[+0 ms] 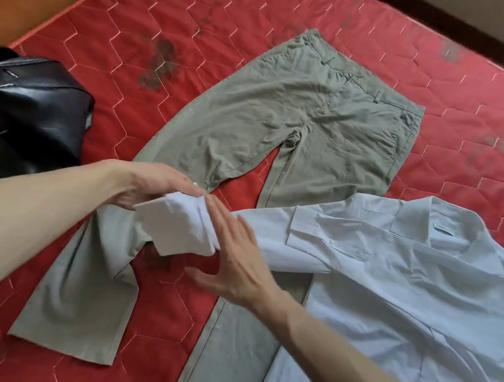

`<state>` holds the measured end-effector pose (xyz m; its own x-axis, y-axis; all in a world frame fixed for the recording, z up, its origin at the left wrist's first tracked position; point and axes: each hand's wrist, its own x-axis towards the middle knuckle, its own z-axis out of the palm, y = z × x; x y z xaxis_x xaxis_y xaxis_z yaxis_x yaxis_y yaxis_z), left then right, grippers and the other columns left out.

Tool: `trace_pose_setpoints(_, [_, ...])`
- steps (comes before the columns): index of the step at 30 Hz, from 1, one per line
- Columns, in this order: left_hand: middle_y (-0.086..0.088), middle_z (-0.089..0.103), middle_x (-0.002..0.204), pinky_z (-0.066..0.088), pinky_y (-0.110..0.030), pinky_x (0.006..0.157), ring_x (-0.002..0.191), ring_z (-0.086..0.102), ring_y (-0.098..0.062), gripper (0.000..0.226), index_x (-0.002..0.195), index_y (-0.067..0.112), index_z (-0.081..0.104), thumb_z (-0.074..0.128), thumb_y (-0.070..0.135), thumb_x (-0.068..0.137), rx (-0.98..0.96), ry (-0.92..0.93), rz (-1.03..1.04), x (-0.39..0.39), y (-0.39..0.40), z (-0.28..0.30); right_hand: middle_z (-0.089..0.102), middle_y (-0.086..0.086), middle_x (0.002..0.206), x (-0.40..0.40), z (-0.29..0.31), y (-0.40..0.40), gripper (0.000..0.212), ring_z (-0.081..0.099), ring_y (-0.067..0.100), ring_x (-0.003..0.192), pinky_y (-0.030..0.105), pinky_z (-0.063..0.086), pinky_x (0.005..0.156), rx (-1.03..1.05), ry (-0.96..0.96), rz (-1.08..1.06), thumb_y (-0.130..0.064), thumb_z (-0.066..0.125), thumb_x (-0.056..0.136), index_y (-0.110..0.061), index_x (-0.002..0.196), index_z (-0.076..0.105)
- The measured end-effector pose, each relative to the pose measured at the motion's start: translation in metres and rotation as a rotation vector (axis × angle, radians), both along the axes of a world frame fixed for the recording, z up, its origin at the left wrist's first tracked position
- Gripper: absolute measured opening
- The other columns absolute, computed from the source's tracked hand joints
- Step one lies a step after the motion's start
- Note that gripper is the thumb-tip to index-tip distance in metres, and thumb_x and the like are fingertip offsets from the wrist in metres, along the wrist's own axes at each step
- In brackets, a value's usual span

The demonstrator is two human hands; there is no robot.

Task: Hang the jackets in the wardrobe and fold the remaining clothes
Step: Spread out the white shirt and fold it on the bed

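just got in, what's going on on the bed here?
A person is working on a light blue shirt spread over a red mattress. The left hand holds the cuff end of the sleeve, while the right hand, fingers straight, presses against it. Olive trousers lie flat and unfolded, partly under the shirt. A black leather jacket sits at the left, not yet hung.

Two bare forearms reaching forward, hands near each other: left hand (148,185) fingers curled, pinching a white sleeve cuff (181,225); right hand (235,264) flat, fingers straight against it.
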<state>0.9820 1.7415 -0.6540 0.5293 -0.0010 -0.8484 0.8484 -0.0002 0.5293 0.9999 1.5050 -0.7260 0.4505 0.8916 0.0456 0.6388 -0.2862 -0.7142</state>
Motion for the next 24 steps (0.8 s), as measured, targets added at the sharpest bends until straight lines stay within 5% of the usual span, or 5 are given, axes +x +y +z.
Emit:
trace_pose_setpoints(7, [-0.009, 0.072, 0.099, 0.053, -0.036, 0.079, 0.084, 0.068, -0.024, 0.036, 0.096, 0.013, 0.078, 0.078, 0.044, 0.079, -0.256, -0.060, 0.170, 0.022, -0.046, 0.010, 0.049, -0.002, 0.143, -0.011, 0.035, 0.018, 0.095, 0.048, -0.005, 0.125, 0.010, 0.040, 0.101, 0.323, 0.287, -0.541, 0.008, 0.065, 0.084, -0.029, 0.162, 0.024])
trace_pose_setpoints(11, [-0.006, 0.075, 0.085, 0.053, -0.029, 0.059, 0.070, 0.067, -0.020, 0.039, 0.084, 0.010, 0.081, 0.056, 0.037, 0.097, -0.204, -0.095, 0.422, 0.034, -0.075, 0.010, 0.068, -0.004, 0.115, 0.016, 0.041, -0.014, 0.078, 0.064, -0.003, 0.098, 0.016, 0.050, 0.084, 0.336, 0.363, -0.610, 0.005, 0.060, 0.083, -0.025, 0.153, 0.040])
trace_pose_setpoints(15, [-0.009, 0.071, 0.076, 0.056, -0.028, 0.055, 0.067, 0.064, -0.022, 0.028, 0.091, 0.007, 0.075, 0.050, 0.016, 0.098, 0.269, -0.196, 0.613, 0.053, -0.113, -0.011, 0.077, 0.006, 0.095, 0.047, 0.046, -0.058, 0.052, 0.074, 0.022, 0.088, 0.036, 0.059, 0.075, 0.436, 0.705, -0.720, -0.002, 0.064, 0.090, -0.024, 0.136, 0.056])
trace_pose_setpoints(19, [-0.014, 0.072, 0.108, 0.052, -0.039, 0.089, 0.099, 0.064, -0.032, 0.026, 0.097, 0.019, 0.067, 0.043, 0.014, 0.090, 0.621, -0.327, 0.299, 0.068, -0.149, -0.035, 0.076, -0.006, 0.084, 0.084, 0.052, -0.112, 0.041, 0.070, 0.007, 0.074, 0.024, 0.055, 0.066, 0.548, 0.830, -0.967, 0.006, 0.064, 0.092, -0.018, 0.125, 0.062])
trace_pose_setpoints(24, [-0.006, 0.067, 0.106, 0.051, -0.043, 0.089, 0.104, 0.061, -0.033, 0.034, 0.098, 0.019, 0.061, 0.052, -0.004, 0.074, 0.787, -0.415, -0.471, 0.085, -0.193, -0.047, 0.077, 0.004, 0.109, 0.128, 0.055, -0.186, 0.045, 0.072, 0.022, 0.098, 0.040, 0.058, 0.085, 0.772, 0.907, -1.240, -0.031, 0.087, 0.078, -0.018, 0.117, 0.070])
